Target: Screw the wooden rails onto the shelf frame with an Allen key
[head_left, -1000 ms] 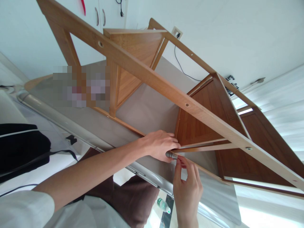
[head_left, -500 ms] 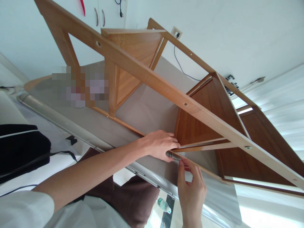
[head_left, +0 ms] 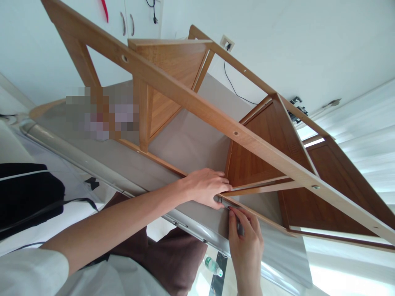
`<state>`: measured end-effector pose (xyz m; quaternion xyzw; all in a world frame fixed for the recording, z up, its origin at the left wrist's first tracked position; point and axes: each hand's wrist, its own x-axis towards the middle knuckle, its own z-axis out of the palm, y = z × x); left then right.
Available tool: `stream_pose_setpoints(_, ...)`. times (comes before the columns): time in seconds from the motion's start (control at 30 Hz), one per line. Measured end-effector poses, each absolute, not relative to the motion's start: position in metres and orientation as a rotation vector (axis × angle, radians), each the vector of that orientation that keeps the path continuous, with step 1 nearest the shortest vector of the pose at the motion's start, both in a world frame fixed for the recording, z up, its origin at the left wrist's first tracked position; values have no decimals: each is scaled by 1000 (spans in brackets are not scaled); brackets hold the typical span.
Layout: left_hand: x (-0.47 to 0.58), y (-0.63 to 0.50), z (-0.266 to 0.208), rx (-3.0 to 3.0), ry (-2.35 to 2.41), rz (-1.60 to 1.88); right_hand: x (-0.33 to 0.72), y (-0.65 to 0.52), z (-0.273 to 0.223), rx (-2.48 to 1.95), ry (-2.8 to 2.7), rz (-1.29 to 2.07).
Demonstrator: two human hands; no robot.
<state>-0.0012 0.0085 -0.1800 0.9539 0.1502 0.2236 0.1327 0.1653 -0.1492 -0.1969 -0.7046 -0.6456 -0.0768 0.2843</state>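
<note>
A wooden shelf frame [head_left: 185, 92] lies on its side over a grey-topped surface. My left hand [head_left: 206, 187] is wrapped over its near lower rail, where a cross slat [head_left: 262, 188] meets it. By the thumb side of that hand is a slim dark grey tool [head_left: 226, 201] with a rounded end, lying along the rail. My right hand [head_left: 247, 242] is closed in a pinch at the tool's other end. Something dark grey shows between the right hand's fingers and palm, and its shape is partly hidden. The tool's exact kind cannot be made out.
Brown shelf panels [head_left: 262, 139] stand inside the frame. A metal rail [head_left: 185, 230] edges the grey surface near my legs. On the floor lies a plastic bottle [head_left: 212, 266]. A black bag [head_left: 31, 197] is at the left, and a wall socket [head_left: 227, 43] holds a plugged-in cord.
My right hand has shifted slightly left and closed its fingers more, and dark grey now shows inside its grip. My left hand stays at the same joint. The view has shifted slightly.
</note>
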Motion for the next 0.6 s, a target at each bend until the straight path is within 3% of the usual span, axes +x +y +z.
stream_pose_setpoints(0.6, -4, 9, -179, 2759, 406, 685, 172, -149, -197, -1861, -1758, -116)
